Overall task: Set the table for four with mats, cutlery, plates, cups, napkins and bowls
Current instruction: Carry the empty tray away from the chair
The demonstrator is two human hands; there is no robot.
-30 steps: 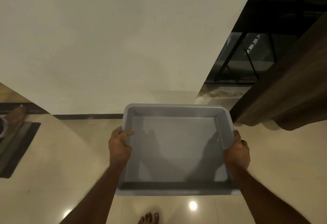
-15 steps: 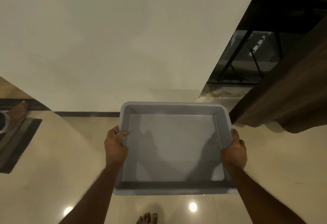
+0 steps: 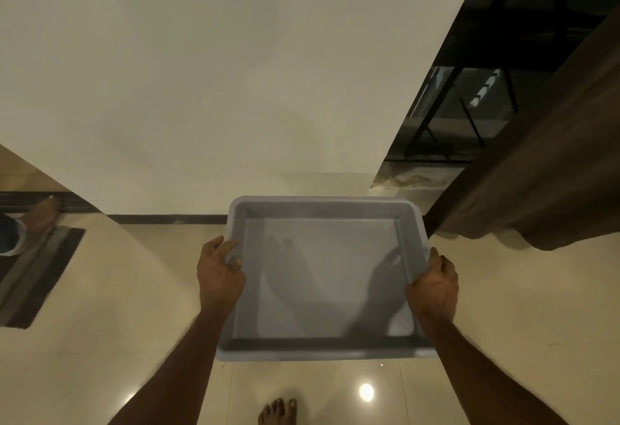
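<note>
you are carrying a grey plastic tub [image 3: 323, 277], a shallow rectangle with rounded corners, a rolled rim and a smooth matte inside that holds nothing. your left hand [image 3: 218, 275] grips the tub's left rim, thumb hooked over the lip and the fingers [image 3: 219, 247] curled round the outside. your right hand [image 3: 434, 285] grips the tub's right rim the same way, its fingers wrapped under the edge so that you see mostly knuckles. the tub hangs level above a glossy cream tiled floor [image 3: 523, 307], which throws back a round spot of light just below the tub's near edge. your bare toes [image 3: 278, 411] show below that edge too. beyond the tub's far rim rises a plain pale wall [image 3: 218, 72] with a dark skirting strip at its foot. right of the tub hangs a heavy brown curtain [image 3: 553, 173], beside dark glass with black metal bars. far left of the tub another person's bare foot [image 3: 42, 213] stands by a dark floor mat [image 3: 37, 277].
</note>
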